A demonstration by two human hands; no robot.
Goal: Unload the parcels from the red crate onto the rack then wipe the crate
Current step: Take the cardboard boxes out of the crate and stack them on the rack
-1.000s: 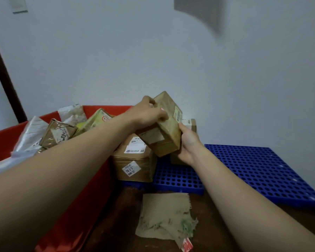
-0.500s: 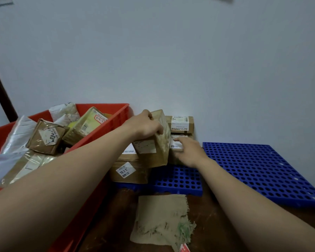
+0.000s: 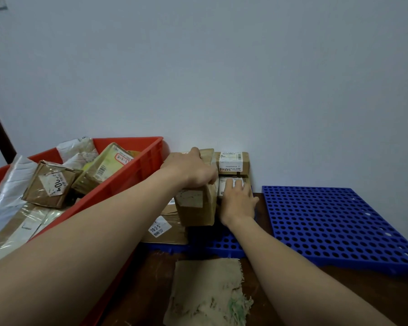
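Parcel [image 3: 196,205] upright on blue rack [image 3: 335,229], long axis vertical, left hand [image 3: 191,170] gripping its top, right hand [image 3: 237,201] open beside it.

A single head-worn wide-angle view looks forward and down from close above the bench [image 3: 335,300], with both forearms reaching in from the lower edge toward the wall [image 3: 222,74] it faces. The red crate [image 3: 137,170] fills the lower left, the blue rack [image 3: 339,222] the right, and a cloth [image 3: 207,292] lies nearest the lens. Straight edges bow toward the frame's borders.
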